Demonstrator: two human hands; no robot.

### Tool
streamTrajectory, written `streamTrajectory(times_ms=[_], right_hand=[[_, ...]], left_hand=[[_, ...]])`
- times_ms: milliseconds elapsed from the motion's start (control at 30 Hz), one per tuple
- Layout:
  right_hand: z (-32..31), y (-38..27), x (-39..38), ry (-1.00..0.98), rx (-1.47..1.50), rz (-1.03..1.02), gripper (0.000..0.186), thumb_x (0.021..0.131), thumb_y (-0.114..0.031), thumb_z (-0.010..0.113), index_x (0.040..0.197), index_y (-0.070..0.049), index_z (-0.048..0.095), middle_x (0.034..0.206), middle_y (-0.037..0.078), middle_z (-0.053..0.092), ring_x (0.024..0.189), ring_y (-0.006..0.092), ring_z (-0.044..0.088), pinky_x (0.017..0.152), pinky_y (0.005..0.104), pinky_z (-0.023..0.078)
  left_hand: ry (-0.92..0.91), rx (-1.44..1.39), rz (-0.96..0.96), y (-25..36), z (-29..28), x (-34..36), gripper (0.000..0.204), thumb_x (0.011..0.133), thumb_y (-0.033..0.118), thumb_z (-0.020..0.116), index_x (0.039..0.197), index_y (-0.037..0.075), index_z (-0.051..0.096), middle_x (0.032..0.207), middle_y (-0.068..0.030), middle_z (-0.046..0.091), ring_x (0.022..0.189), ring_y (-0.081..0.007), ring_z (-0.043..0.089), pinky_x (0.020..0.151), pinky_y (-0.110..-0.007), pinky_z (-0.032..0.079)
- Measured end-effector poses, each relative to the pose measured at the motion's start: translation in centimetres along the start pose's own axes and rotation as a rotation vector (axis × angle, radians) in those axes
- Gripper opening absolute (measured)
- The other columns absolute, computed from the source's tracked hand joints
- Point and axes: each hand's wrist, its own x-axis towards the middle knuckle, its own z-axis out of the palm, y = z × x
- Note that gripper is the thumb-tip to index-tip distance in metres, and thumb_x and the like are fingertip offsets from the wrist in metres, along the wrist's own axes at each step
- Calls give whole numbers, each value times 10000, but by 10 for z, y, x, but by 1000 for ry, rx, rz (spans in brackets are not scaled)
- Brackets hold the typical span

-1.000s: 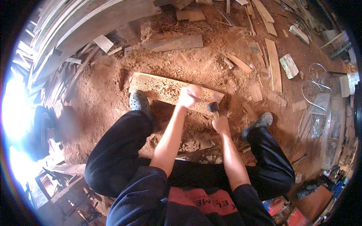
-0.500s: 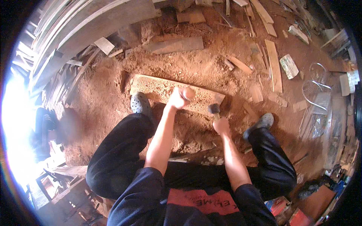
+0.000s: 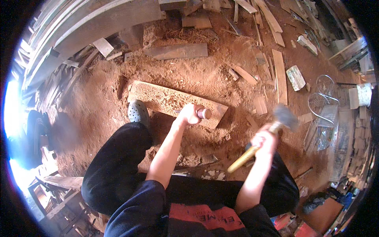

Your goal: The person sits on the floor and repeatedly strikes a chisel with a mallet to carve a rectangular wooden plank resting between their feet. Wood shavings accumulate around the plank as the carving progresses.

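A pale wooden board (image 3: 158,96) with a densely carved surface lies slanted on the ground before me. My left hand (image 3: 190,115) is closed around a chisel (image 3: 205,113) over the board's near edge. The round butt of its wooden handle sticks out to the right; its blade is mostly hidden by the hand. Off to the right, my right hand (image 3: 265,141) grips a hammer (image 3: 242,159) by its yellowish handle. The dark hammer head is raised clear of the board and smeared by motion. My left foot, in a grey clog (image 3: 138,112), rests against the board's near left edge.
Reddish-brown dirt and wood chips cover the ground (image 3: 98,114). Long planks (image 3: 106,19) are stacked at the far left. Loose offcuts, a long strip of wood (image 3: 280,77) and a whitish block (image 3: 295,78) lie to the right, near a wire rack (image 3: 325,104).
The hammer has swung away from beside the chisel, up and to the right, with my right hand. My left hand stays at the board with the chisel. The whole view has shifted slightly.
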Motion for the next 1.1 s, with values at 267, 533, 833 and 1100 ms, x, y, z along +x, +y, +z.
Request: streamTrajectory(times_ms=[267,533,833,1100], right_hand=[[43,41,-13,87,-171,-493,96,686,-40,527,782,-33,517,536,67,495,380,167,469,382,264,399],[40,47,0,107,-515,119,114,694,29,561,720,-71,510,491,1,458,338,95,421,295,242,317],[63,140,25,-96,-1392,-28,363,653,-210,653,823,105,593,843,303,620,828,386,635,697,437,496],[20,136,51,-116,-1489,-105,319,677,-202,599,806,90,598,827,310,608,821,421,614,737,457,493]], left_hand=[[108,-109,-51,2,-5,-3,341,518,137,594,848,83,663,753,-156,643,704,-309,632,658,-362,504],[66,-6,-110,-7,-9,-5,384,506,174,631,884,112,656,806,-151,650,791,-348,631,701,-386,514],[91,-69,-144,0,-8,-19,300,528,162,613,817,90,644,756,-165,635,751,-346,626,660,-389,501],[217,-135,-20,-18,-21,-16,300,507,188,654,780,65,637,711,-110,654,678,-251,643,620,-348,504]])
